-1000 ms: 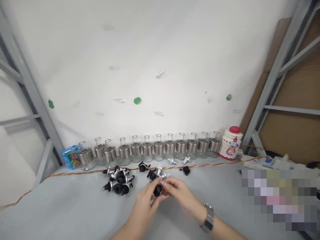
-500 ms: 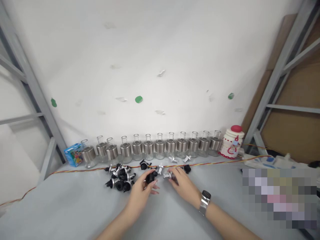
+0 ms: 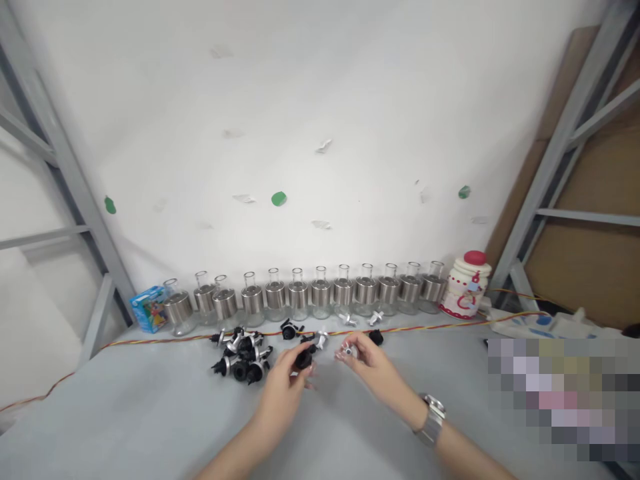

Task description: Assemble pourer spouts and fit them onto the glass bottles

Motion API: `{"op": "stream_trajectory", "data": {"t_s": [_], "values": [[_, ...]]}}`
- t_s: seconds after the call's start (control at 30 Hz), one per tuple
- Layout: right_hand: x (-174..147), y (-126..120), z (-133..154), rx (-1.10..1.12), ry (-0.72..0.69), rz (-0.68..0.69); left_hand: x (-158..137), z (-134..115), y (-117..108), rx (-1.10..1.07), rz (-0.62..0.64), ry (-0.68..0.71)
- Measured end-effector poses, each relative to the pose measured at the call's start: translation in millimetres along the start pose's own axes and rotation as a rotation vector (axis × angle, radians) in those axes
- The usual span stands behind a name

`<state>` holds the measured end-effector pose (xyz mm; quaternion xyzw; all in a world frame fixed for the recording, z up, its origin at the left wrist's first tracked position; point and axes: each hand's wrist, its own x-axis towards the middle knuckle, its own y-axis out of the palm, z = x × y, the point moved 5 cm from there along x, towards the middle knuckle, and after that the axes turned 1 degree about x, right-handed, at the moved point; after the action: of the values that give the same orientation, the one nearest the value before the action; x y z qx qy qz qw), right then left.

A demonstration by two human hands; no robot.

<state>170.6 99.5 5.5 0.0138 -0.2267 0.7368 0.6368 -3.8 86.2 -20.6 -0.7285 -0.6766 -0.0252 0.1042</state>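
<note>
Black fitting (image 3: 303, 361), finger-clamped in the left hand (image 3: 281, 380), is best steadied, the silver piece (image 3: 349, 351) finger-pinched in the right hand (image 3: 374, 364).

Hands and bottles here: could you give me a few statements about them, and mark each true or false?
1. The left hand holds a black part. True.
2. The right hand holds a silvery part. True.
3. The hands are touching each other. False: there is a gap between them.
4. The glass bottles stand upright in a row. True.
5. Every bottle has a stopper in its neck. False: the necks are open.
6. The blue box stands at the row's right end. False: it stands at the left end.
</note>
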Motion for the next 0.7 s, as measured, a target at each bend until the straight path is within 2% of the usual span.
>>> {"op": "stream_trajectory", "data": {"t_s": [0.07,0.17,0.27,0.4,0.53,0.7], "values": [[-2.5,-0.4,10.6,0.029,-0.037,-0.011,0.3,-0.1,-2.4,0.04,-0.028,0.008],[-7.9,-3.4,20.7,0.033,-0.026,-0.097,-1.1,-6.1,-2.4,0.201,-0.04,0.032],[-14.0,3.7,21.8,0.14,0.024,-0.069,-5.6,-11.3,4.9,0.319,0.019,0.005],[-19.7,19.6,14.9,0.283,0.071,0.014,-11.0,-14.1,15.9,0.325,0.131,-0.014],[-18.9,22.9,7.7,0.303,0.077,-0.012,-9.6,-19.0,14.9,0.306,0.158,0.049],[-18.2,21.5,8.1,0.293,0.04,-0.029,-10.2,-25.6,12.7,0.358,0.176,0.064]]}}
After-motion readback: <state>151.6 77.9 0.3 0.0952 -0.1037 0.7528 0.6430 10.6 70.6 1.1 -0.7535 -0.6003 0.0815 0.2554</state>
